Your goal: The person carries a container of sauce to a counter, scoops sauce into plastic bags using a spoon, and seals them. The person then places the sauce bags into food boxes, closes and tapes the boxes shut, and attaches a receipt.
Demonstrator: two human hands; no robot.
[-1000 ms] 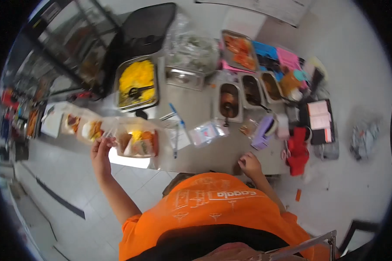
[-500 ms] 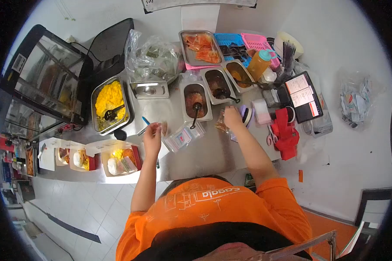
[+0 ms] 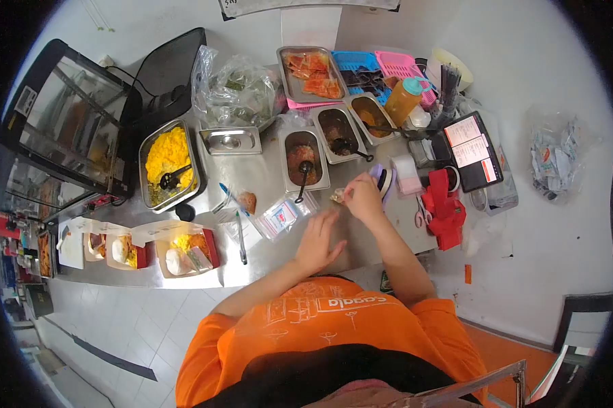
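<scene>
My right hand (image 3: 364, 198) is closed in a pinch on a small clear plastic packet (image 3: 337, 196) with yellowish-brown contents, just above the steel counter. Beside it, lower left, my left hand (image 3: 317, 243) holds nothing, thumb apart from the stretched fingers. A stack of printed clear plastic bags (image 3: 283, 217) lies just left of the left hand. Farther left are a small packet with brown contents (image 3: 247, 201), a blue pen (image 3: 223, 188) and a dark pen (image 3: 242, 238) on white paper. A purple-and-white tape roll (image 3: 387, 182) is close by my right hand.
Steel pans of sauce (image 3: 305, 160) with black ladles stand behind my hands. A pan of yellow rice (image 3: 167, 156) and open food boxes (image 3: 184, 255) are at left. Red ribbon (image 3: 447, 211), scissors (image 3: 422, 215) and a tablet (image 3: 473, 151) are at right.
My left hand has moved right, from beside the blue pen to near my right hand, leaving the brown packet on the counter. My right hand has drawn slightly nearer me with its packet.
</scene>
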